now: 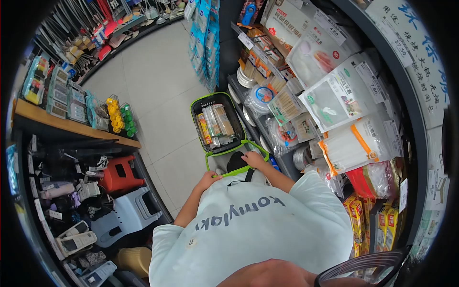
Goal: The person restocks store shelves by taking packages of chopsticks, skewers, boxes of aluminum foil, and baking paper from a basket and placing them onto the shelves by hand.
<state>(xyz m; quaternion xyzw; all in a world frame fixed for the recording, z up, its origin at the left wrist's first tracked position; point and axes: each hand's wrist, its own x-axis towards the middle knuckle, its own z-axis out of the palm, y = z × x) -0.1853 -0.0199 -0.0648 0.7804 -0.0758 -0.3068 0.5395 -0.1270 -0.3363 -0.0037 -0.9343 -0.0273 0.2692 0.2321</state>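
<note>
A black shopping basket [195, 117] with a bright green rim is on the floor in front of me. Several packaged goods [217, 122] lie inside it, mostly clear and white packs and one with orange and yellow. Its green handle [236, 172] is pulled back toward my waist. My left hand [209, 180] is closed round the handle's left end. Toward the handle's right side, my right hand [252, 160] is closed on it too, fingers partly hidden. A dark shoe [236, 161] shows through the handle's frame.
Shelves on the right hold bagged gloves [342, 93], toothpick tubs [287, 104] and yellow boxes [356, 222]. A left shelf holds a red stool [122, 174] and a grey-blue stool [126, 215]. Blue packs [204, 43] hang ahead. Tiled floor [158, 86] runs between.
</note>
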